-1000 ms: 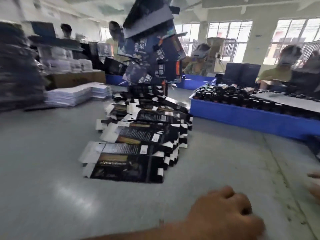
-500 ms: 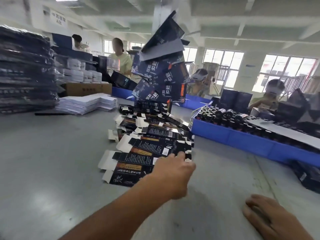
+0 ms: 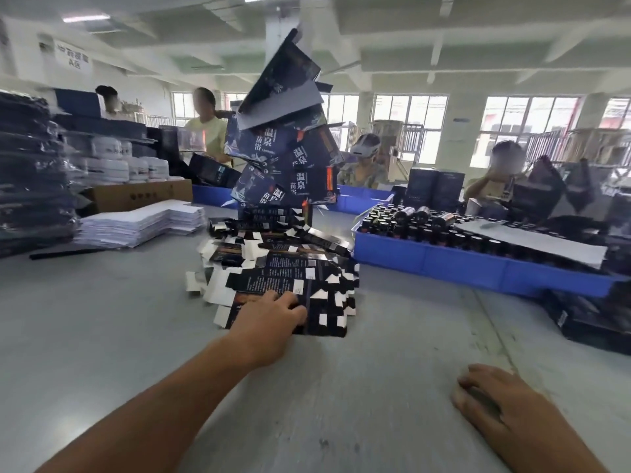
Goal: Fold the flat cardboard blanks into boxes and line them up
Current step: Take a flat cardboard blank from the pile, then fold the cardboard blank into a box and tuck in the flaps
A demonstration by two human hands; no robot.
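In the blue tray [image 3: 444, 259] stand dark bottles [image 3: 409, 227]. On the grey table [image 3: 102, 336], the left hand [image 3: 269, 319] rests fingertips on fanned black flat blanks [image 3: 290, 285]; right hand [image 3: 505, 407] lies flat, fingers together.

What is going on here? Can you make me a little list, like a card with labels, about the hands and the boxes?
left hand: reaching forward, fingers on the nearest flat black box blank
right hand: resting flat on the grey table, holding nothing
blanks: fanned in an overlapping row running away from the person
folded boxes: dark blue, piled high behind the row
blue tray: right of the row, holds dark bottles
white sheets: stacked to the left
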